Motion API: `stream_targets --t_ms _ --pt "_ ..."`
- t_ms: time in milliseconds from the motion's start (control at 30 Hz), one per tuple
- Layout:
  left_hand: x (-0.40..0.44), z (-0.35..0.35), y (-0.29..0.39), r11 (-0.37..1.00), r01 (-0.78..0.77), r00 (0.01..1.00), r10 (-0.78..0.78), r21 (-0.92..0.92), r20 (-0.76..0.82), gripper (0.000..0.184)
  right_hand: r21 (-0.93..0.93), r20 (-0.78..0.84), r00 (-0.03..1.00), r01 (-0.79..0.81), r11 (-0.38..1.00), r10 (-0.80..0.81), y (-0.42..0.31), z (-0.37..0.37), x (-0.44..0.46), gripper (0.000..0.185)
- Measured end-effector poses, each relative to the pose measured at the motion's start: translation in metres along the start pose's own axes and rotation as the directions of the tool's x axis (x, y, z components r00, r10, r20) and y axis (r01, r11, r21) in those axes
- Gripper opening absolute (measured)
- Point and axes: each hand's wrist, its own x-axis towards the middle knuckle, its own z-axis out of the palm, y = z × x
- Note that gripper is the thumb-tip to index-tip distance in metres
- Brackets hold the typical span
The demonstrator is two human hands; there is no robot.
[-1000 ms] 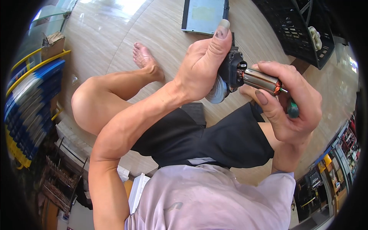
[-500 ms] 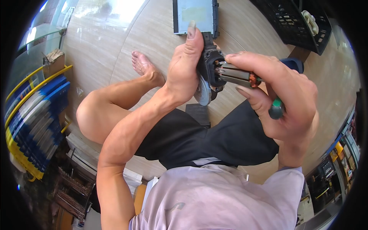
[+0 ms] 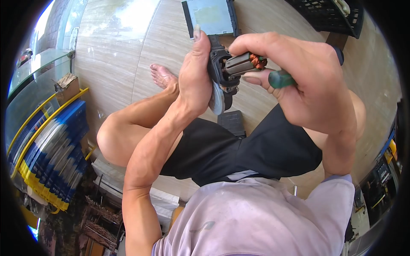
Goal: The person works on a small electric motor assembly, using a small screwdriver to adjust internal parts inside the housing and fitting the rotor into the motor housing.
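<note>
My left hand (image 3: 194,81) is closed around the dark gear head of an angle grinder (image 3: 218,64), thumb pointing up along it. A round grey disc (image 3: 218,100) sits on the near side of the head, below my palm. From the head's open end, a motor armature (image 3: 245,64) with copper windings sticks out to the right. My right hand (image 3: 307,81) has its thumb and forefinger on either side of the armature. A green-handled screwdriver (image 3: 281,79) is tucked in the same hand; its shaft is hidden.
A flat metal-topped box (image 3: 211,17) lies on the tiled floor ahead, with a black plastic crate (image 3: 329,15) at the upper right. A dark block (image 3: 232,122) lies between my legs. Blue and yellow packets hang on a yellow rack (image 3: 55,149) at left, beside a glass case (image 3: 42,70).
Both hands and the grinder head have shifted left and slightly up in view. The right hand has turned, and the screwdriver handle now lies closer below the armature.
</note>
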Motion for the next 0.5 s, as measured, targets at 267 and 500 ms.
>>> stream_targets --t_ms 267,500 --pt "0.002 -0.015 0.015 0.9 0.065 0.998 -0.065 0.43 -0.014 0.066 -0.258 0.215 0.976 0.028 0.966 0.029 0.011 0.002 -0.008 0.032" --pt "-0.003 -0.039 0.011 0.555 0.088 0.996 -0.041 0.828 -0.078 0.091 -0.425 0.283 0.952 0.235 0.874 -0.118 0.027 0.054 -0.027 0.037"
